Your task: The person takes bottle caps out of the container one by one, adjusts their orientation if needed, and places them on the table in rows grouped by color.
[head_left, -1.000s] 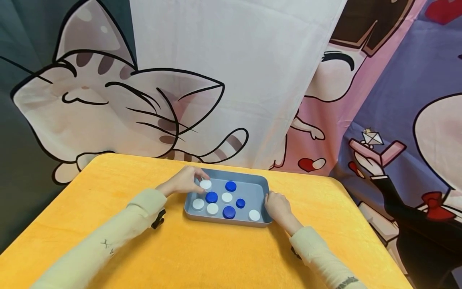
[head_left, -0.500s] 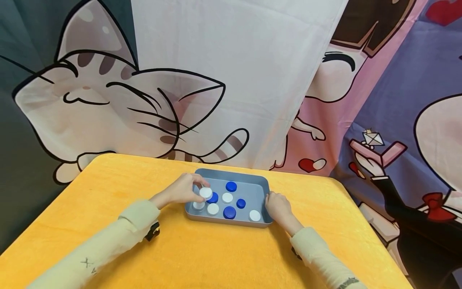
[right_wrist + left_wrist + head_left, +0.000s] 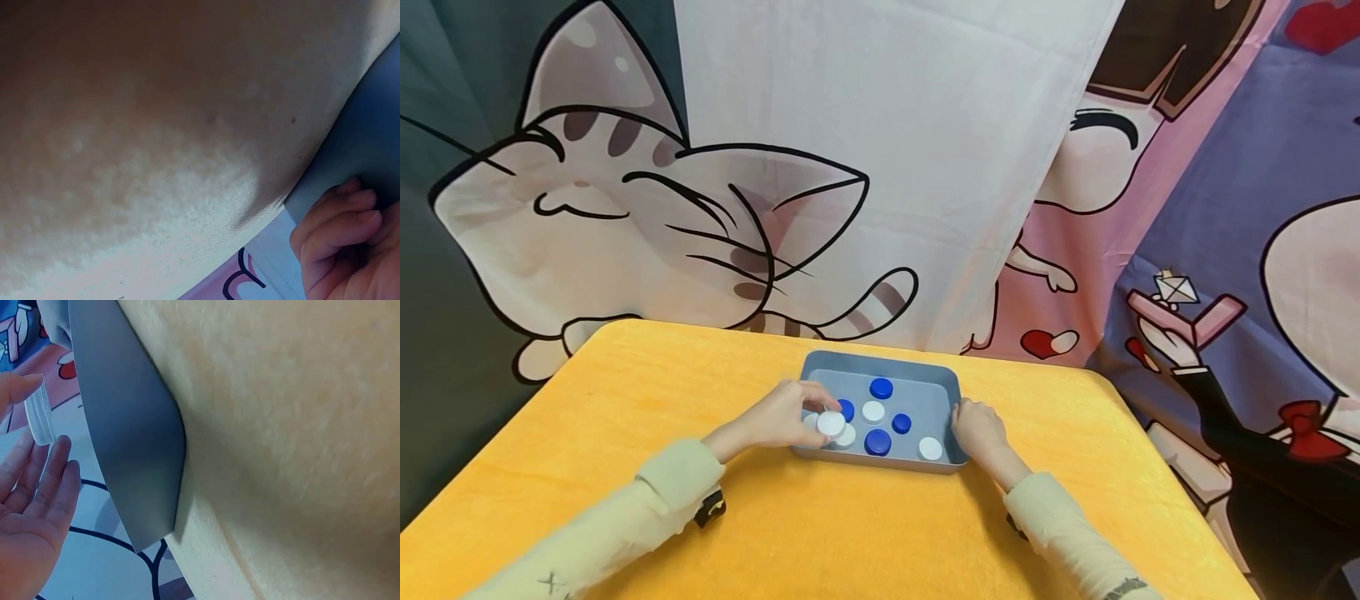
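A white bottle cap (image 3: 831, 424) with a ridged side is pinched between the thumb and fingers of my left hand (image 3: 781, 415), held above the near left corner of a grey-blue tray (image 3: 925, 392). In the left wrist view, the same cap (image 3: 39, 415) stands on edge between thumb and fingertips. Beneath it, two white caps on the tray floor are partly hidden. My right hand (image 3: 977, 427) grips the tray's right rim. From the right wrist camera, the curled fingers (image 3: 337, 234) lie against the tray's outer wall; the thumb is out of sight there.
Several blue caps (image 3: 877, 442) and white caps (image 3: 930, 448) lie spread in the tray. The tray stands near the back of a yellow-covered table (image 3: 850, 533). Behind the table hangs a cloth (image 3: 880, 167) printed with cartoon figures.
My left hand has lifted the white cap from the tray's back left and carried it toward the near side. The right hand and the tray stay in place.
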{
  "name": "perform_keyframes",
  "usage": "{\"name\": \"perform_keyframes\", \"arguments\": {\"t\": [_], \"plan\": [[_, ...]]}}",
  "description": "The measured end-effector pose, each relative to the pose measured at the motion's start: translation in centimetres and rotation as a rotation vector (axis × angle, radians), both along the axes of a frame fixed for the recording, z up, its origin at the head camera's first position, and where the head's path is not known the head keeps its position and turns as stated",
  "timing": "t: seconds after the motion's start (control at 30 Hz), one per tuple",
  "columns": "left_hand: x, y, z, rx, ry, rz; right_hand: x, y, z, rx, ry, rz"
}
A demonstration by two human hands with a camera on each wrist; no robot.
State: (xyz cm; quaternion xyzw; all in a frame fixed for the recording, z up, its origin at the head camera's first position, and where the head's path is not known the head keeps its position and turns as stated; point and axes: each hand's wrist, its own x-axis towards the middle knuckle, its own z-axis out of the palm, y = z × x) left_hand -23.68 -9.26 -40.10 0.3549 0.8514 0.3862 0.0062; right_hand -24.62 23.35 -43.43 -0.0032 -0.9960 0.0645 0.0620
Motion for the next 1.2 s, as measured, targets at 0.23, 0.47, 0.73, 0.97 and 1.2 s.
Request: {"name": "perform_keyframes", "arguments": {"t": [0.23, 0.47, 0.73, 0.97, 1.2], "plan": [[1.4, 0.3, 0.0, -0.021, 0.014, 0.013, 0.0, 0.0, 0.0, -0.017, -0.009, -0.007], [2.7, 0.0, -0.2, -0.020, 0.018, -0.003, -0.1, 0.0, 0.1, -0.016, -0.023, -0.013], [3.8, -0.2, -0.7, -0.040, 0.017, -0.003, -0.1, 0.0, 0.1, -0.018, -0.036, -0.019], [4.8, -0.5, -1.0, -0.026, 0.024, -0.012, -0.1, 0.0, 0.1, -0.020, -0.030, -0.016], [6.1, -0.6, -1.7, -0.075, 0.048, -0.007, -0.1, 0.0, 0.1, -0.025, -0.043, -0.025]]}}
